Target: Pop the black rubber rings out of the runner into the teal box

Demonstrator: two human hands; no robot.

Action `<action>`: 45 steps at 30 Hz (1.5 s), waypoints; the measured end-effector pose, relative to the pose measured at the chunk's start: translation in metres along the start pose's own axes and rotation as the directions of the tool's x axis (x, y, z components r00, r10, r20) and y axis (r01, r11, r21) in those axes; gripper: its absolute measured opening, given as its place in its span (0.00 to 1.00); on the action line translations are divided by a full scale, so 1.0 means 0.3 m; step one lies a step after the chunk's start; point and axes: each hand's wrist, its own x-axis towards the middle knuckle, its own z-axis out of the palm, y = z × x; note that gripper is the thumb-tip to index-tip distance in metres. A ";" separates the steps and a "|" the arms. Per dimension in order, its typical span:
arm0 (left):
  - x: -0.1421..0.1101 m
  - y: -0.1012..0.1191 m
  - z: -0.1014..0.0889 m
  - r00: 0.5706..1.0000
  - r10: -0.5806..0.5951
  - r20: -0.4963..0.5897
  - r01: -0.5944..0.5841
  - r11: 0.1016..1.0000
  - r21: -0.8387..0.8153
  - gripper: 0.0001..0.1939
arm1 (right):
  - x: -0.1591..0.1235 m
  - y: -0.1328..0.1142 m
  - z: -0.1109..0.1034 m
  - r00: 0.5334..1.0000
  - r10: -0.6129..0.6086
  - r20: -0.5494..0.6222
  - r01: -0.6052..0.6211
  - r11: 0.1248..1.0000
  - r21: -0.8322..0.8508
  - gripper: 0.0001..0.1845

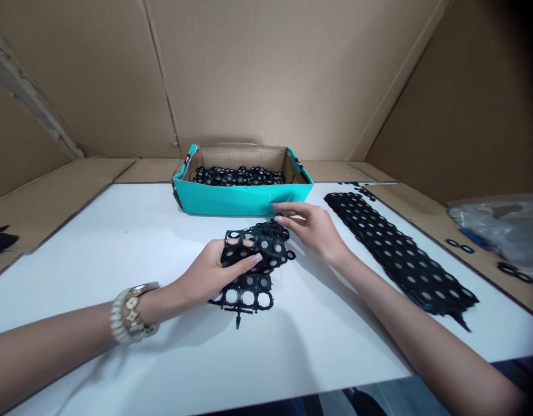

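My left hand (218,268) grips a folded bunch of black rubbery sheet with rows of round holes (251,282), its thumb lying across the front. The sheet's lower edge hangs over the white table, with a thin pointed tab at the bottom. At the sheet's upper right is my right hand (312,231), its thumb and index finger close together by the edge. Whether something small sits in that pinch is too fine to see. Behind both hands stands a turquoise cardboard box (244,200) holding many black ring pieces (238,176).
On the right lies a long stack of black perforated sheets (400,254). Loose black rings (460,246) and a clear plastic bag (500,228) rest on the cardboard beyond it. A black scrap (1,241) is at far left. Cardboard walls (266,75) enclose the white table (162,370).
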 end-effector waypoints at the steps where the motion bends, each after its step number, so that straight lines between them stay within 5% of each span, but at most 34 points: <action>1: 0.002 -0.001 -0.001 1.000 -0.001 -0.010 0.001 1.000 -0.011 0.15 | -0.008 -0.021 0.001 0.998 -0.055 0.000 0.055 0.998 -0.020 0.12; 5: 0.010 -0.008 -0.008 0.999 0.049 -0.022 -0.051 0.997 -0.059 0.15 | -0.047 -0.127 0.010 0.921 -0.383 0.069 0.388 0.916 -0.101 0.12; 7: 0.012 -0.012 -0.012 0.995 0.094 -0.014 -0.095 0.994 -0.055 0.13 | -0.062 -0.154 0.020 0.882 -0.440 0.172 0.456 0.888 -0.066 0.14; 14: 0.009 -0.017 -0.012 0.983 0.181 0.025 -0.183 0.978 0.098 0.13 | -0.076 -0.165 0.044 0.944 -0.222 0.244 0.192 0.971 0.141 0.07; 18: 0.004 -0.008 -0.010 0.989 0.144 0.024 -0.145 0.989 0.040 0.13 | -0.048 -0.145 0.021 0.997 0.036 0.069 -0.059 0.925 0.375 0.15; 22: -0.003 0.004 -0.008 0.998 0.056 0.012 -0.055 0.997 -0.051 0.16 | -0.007 -0.062 -0.022 0.972 0.041 -0.229 0.031 0.952 0.304 0.14; 28: 0.001 0.011 -0.006 0.989 -0.046 -0.138 0.024 0.987 -0.161 0.23 | -0.011 -0.045 -0.015 0.979 -0.197 0.042 0.200 0.976 -0.087 0.13; 33: 0.007 -0.001 -0.008 0.986 0.014 -0.167 -0.043 0.985 -0.166 0.19 | -0.056 -0.145 0.017 0.901 -0.405 0.158 0.415 0.909 -0.039 0.14; 38: 0.012 -0.009 -0.005 0.984 0.051 -0.172 -0.077 0.985 -0.151 0.15 | -0.079 -0.171 0.042 0.936 -0.276 0.218 0.261 0.961 0.095 0.07; 41: 0.013 -0.007 -0.005 0.989 0.056 -0.137 -0.079 0.983 -0.167 0.14 | -0.081 -0.179 0.050 0.952 -0.195 0.235 0.174 0.979 0.104 0.11; 43: 0.012 -0.002 -0.005 0.991 0.039 -0.131 -0.063 0.981 -0.182 0.14 | -0.072 -0.177 0.042 0.983 -0.116 0.145 0.100 0.988 0.118 0.14; 45: 0.007 0.004 -0.003 0.991 0.001 -0.132 -0.027 0.981 -0.194 0.13 | -0.053 -0.157 0.020 0.997 -0.031 -0.069 0.045 0.977 0.208 0.18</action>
